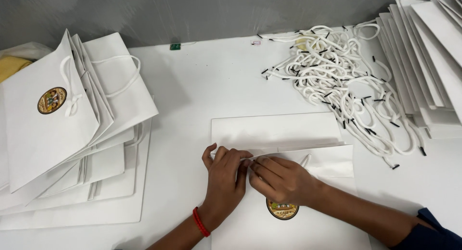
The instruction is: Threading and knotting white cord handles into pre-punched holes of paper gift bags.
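**Both hands at the mouth of a flat white paper bag**

White tabletop fills the view, backed by a grey wall along its far edge. Near the front edge, a little right of the middle, lies a flat white paper bag with a round brown-and-gold sticker on its face. Both hands meet at its folded top flap. The left hand, a red band at its wrist, is curled with fingertips pressed to the fold; the right hand is closed in a pinch just beside it, seemingly on the end of a white cord that pokes out of the paper near its knuckles. What exactly the fingertips hold is hidden.

By the look of it, the step in hand is fitting a cord handle through the bag's upper edge. The next move would call for a fine fingertip grip and a steady hold on the thin, creased paper so it does not tear or buckle.

Toward the far right corner sprawls a tangle of soft, braided white cords with stiff black tips. At the right edge, smooth flat bags are fanned in a stack. Along the left edge leans a pile of finished bags with cord loops, matt and crisp-folded.
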